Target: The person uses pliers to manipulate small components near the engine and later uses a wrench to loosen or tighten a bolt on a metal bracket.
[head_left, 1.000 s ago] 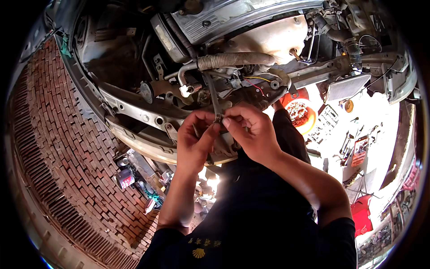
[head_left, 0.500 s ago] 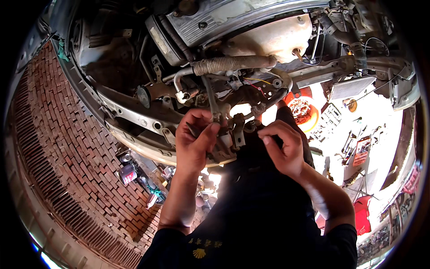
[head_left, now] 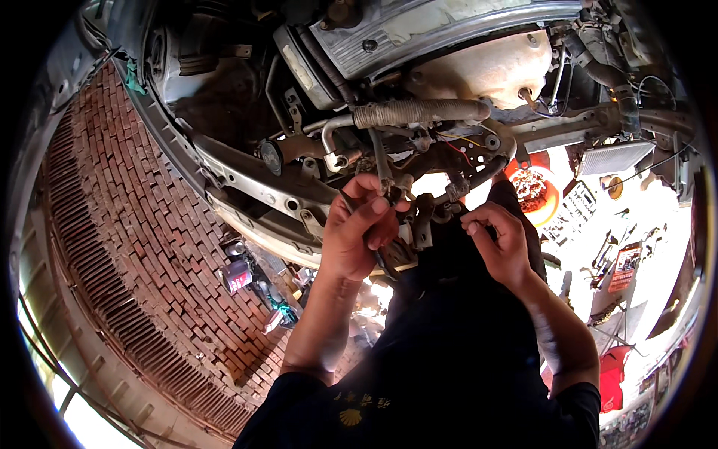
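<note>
A person in a dark shirt (head_left: pixel 449 359) leans over the open engine bay of a car, both bare forearms reaching forward. The left hand (head_left: pixel 359 232) is closed around a slim dark rod (head_left: pixel 384 266), which slants through the grasp with both ends showing, while its fingers gather at the lower end of a gray metal pipe (head_left: pixel 381 157). The right hand (head_left: pixel 499 241) is curled nearby, thumb close to forefinger; whether it pinches anything cannot be told. Between the hands sits a worn metal bracket (head_left: pixel 422 221). Beyond them, a ribbed hose (head_left: pixel 419 112) crosses in front of a tan metal shield (head_left: pixel 479 71) and a silver engine cover (head_left: pixel 449 30). Below the car, red brick paving (head_left: pixel 164 247) spreads to the left; on the sunlit ground to the right stand an orange-red bucket (head_left: pixel 552 200) and a finned panel (head_left: pixel 617 159).
</note>
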`<action>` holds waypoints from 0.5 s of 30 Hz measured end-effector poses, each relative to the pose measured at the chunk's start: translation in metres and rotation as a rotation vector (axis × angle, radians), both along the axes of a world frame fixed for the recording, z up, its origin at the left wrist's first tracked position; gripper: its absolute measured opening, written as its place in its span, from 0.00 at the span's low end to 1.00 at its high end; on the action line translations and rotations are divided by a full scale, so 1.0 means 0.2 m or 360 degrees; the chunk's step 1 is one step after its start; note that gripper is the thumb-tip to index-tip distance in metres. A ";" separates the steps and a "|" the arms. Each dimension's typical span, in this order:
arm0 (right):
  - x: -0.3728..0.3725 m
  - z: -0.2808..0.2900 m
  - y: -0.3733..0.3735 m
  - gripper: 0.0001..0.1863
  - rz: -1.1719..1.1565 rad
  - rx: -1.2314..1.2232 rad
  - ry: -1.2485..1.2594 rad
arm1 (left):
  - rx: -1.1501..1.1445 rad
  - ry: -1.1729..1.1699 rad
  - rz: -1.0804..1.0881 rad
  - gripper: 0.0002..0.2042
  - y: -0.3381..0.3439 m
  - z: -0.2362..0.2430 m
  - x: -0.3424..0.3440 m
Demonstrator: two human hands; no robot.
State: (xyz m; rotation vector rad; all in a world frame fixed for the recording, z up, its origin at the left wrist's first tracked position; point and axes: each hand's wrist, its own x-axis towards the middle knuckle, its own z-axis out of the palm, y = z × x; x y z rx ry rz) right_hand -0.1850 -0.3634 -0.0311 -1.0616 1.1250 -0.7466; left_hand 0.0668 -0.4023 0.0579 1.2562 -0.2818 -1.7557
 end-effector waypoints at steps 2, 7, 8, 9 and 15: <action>-0.01 0.00 0.00 0.06 -0.0004 0.0008 0.0004 | 0.0013 0.0012 0.0011 0.07 0.00 0.00 -0.01; -0.02 0.06 -0.04 0.06 0.0003 -0.0106 0.0074 | -0.0192 -0.0914 -0.0228 0.13 0.04 -0.04 -0.10; -0.02 0.09 -0.07 0.06 0.0021 -0.0217 0.0054 | -0.0190 -0.0909 -0.0225 0.13 0.05 -0.05 -0.11; 0.00 0.11 -0.09 0.07 0.0039 -0.0329 0.0034 | -0.0251 -0.1051 -0.0266 0.14 0.06 -0.07 -0.11; 0.06 0.13 -0.10 0.07 0.0070 -0.0401 -0.0070 | -0.0394 -0.1364 -0.0279 0.17 0.07 -0.11 -0.16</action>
